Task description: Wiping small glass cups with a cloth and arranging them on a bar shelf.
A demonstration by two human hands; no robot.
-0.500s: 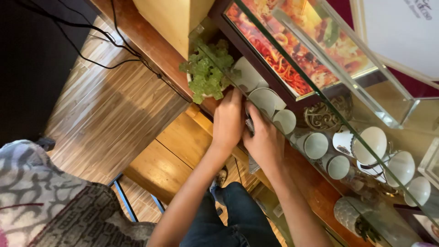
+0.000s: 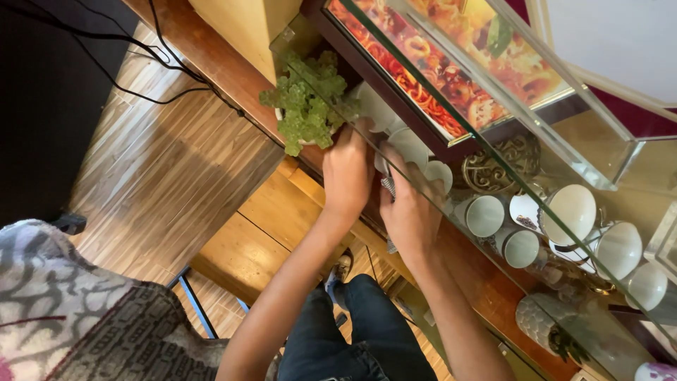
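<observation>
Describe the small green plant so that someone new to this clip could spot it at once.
Find the long framed food picture leaning along the wooden shelf. At its left end, beside the left hand, sits the potted plant. It is the only leafy green thing among white cups.

a wooden shelf (image 2: 486,282) carries white cups (image 2: 485,215) and a green plant (image 2: 305,106)

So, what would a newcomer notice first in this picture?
Probably the two bare hands, left hand and right hand, reaching in together under the glass shelf edge. The left hand is beside a small green plant. To the right, white cups sit in a row, with a bright framed food picture above.
</observation>
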